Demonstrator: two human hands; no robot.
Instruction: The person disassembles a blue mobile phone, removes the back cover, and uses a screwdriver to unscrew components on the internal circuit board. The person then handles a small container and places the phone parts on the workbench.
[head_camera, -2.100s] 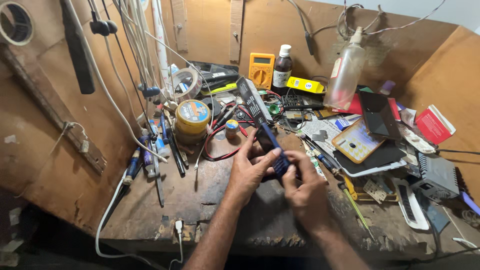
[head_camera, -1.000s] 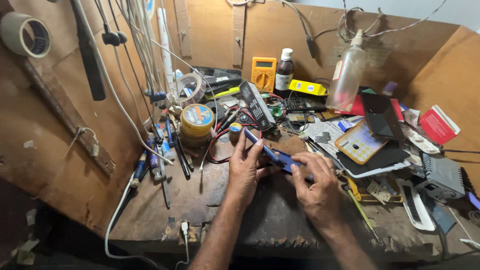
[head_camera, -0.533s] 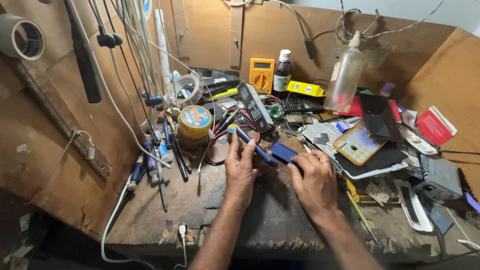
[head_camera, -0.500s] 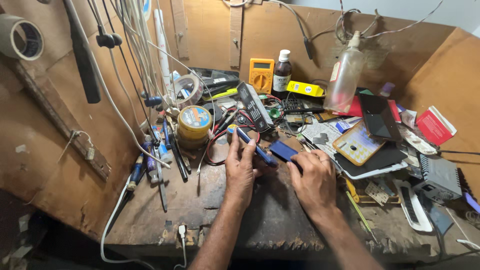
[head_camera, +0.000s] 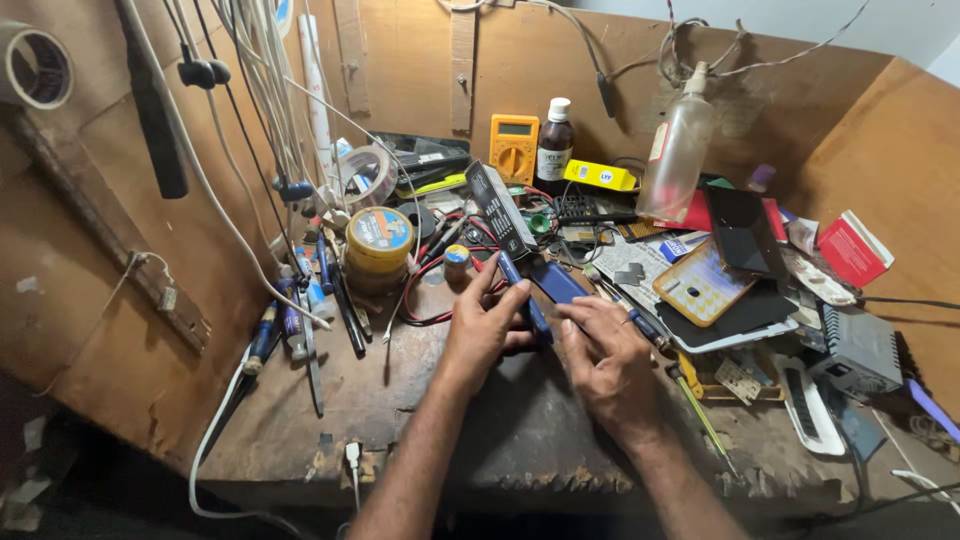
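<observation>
My left hand (head_camera: 487, 327) grips a narrow blue strip-like part (head_camera: 527, 303) edge-on between thumb and fingers, over the middle of the wooden workbench (head_camera: 340, 400). Just to its right lies a flat blue phone-like slab (head_camera: 558, 283). My right hand (head_camera: 607, 360) pinches the near end of that slab with its fingertips. The two blue pieces sit side by side, almost touching. Whether they are joined under the fingers is hidden.
Behind the hands are a yellow multimeter (head_camera: 513, 147), a dark bottle (head_camera: 555, 145) and a clear bottle (head_camera: 675, 155). A round yellow tin (head_camera: 378, 245) and screwdrivers (head_camera: 300, 320) lie left. A black phone (head_camera: 745, 232), a red box (head_camera: 850, 250) and a grey box (head_camera: 850, 350) crowd the right.
The blue device held in both hands has come apart into a strip and a slab. The hands spread, then drew close again, the right hand now on the slab.
</observation>
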